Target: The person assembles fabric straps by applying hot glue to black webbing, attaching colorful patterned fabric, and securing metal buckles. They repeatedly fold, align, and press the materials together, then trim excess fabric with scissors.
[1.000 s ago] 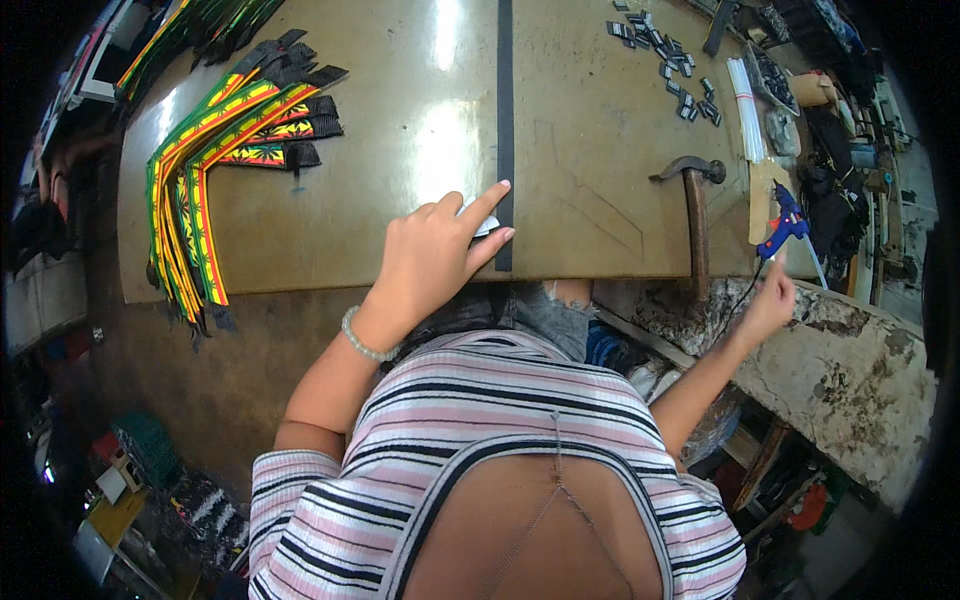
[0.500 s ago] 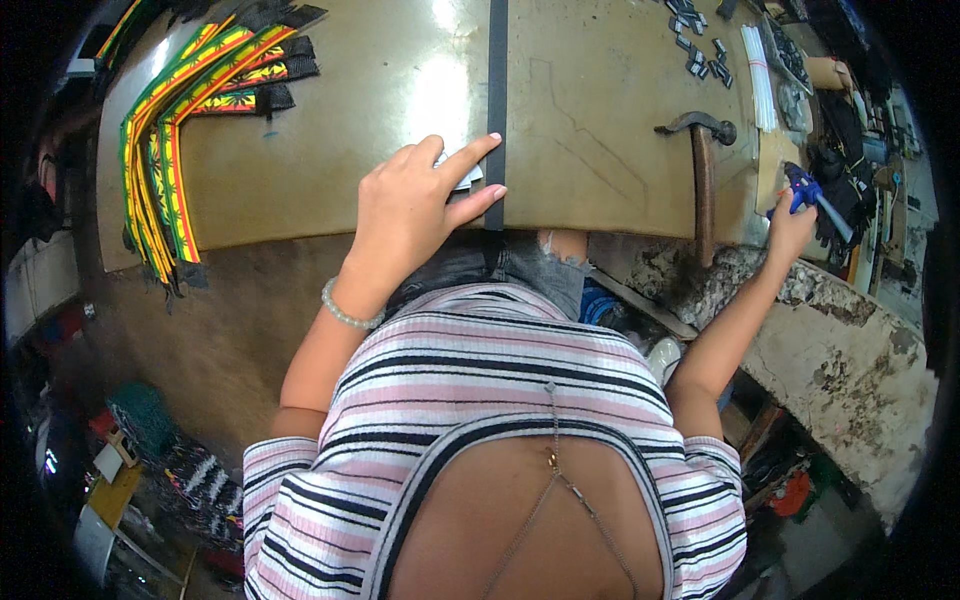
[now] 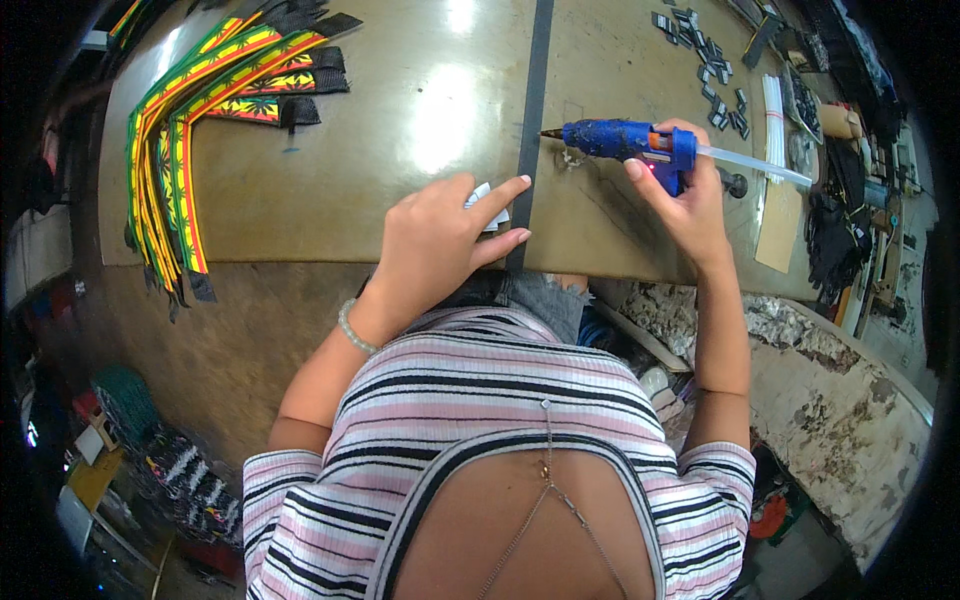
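Note:
A black strap (image 3: pixel 535 95) runs from the far edge of the table to its near edge. My left hand (image 3: pixel 440 230) rests over the table beside the strap, index fingertip and thumb tip at its left edge. Small white folded labels (image 3: pixel 486 207) show between its curled fingers and the thumb. My right hand (image 3: pixel 690 205) is closed round the handle of a blue glue gun (image 3: pixel 610 137) with a clear glue stick (image 3: pixel 755 165) out of its back. The dark nozzle points left, its tip near the strap's right edge, above my left fingertips.
Patterned red, yellow and green straps (image 3: pixel 185 130) lie bent in a bundle at the left. Small dark buckles (image 3: pixel 705 65) are scattered at the far right, near white glue sticks (image 3: pixel 773 125) and a cardboard piece (image 3: pixel 777 225). A hammer (image 3: pixel 735 185) is mostly hidden behind my right hand.
My right hand has brought the glue gun from the table's right edge leftward to the strap, now nozzle to the left. My left hand keeps its pose by the strap; the whole view has shifted slightly.

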